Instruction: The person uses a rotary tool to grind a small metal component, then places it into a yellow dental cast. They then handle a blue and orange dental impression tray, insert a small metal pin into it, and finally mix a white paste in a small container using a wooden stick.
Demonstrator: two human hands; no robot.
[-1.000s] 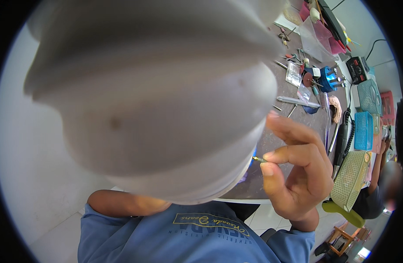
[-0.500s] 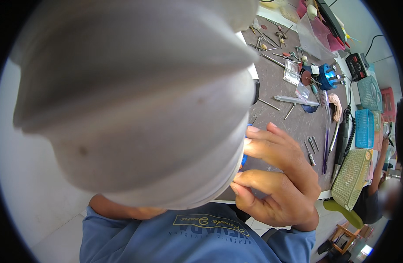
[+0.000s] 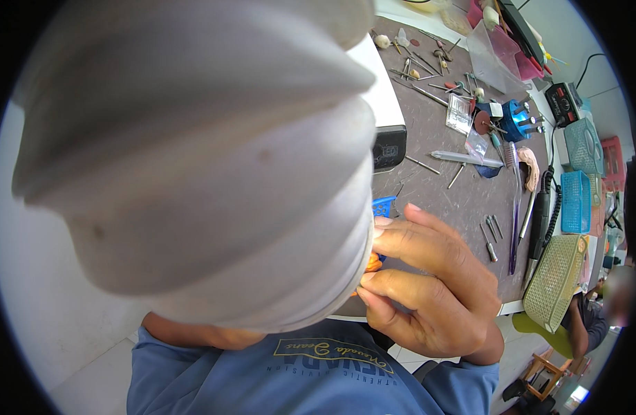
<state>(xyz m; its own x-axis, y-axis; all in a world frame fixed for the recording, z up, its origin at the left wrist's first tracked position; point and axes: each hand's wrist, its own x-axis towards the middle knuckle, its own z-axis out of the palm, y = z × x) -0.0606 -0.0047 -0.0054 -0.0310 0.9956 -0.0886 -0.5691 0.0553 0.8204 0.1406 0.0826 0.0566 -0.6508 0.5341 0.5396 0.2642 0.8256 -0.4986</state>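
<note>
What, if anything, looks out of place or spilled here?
A big white ribbed object blocks much of the view, hiding the left hand. Thin metal tools lie scattered on the table beyond the right hand, pointing every way, so it looks untidy. No spill shows.

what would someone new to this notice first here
A huge pale ribbed shade-like object fills the left and upper middle, hiding the left hand. At its lower right edge, the right hand has thumb and forefinger close together, with an orange thing peeking out. Farther off, slim metal tools lie scattered across the brown bench top.
</note>
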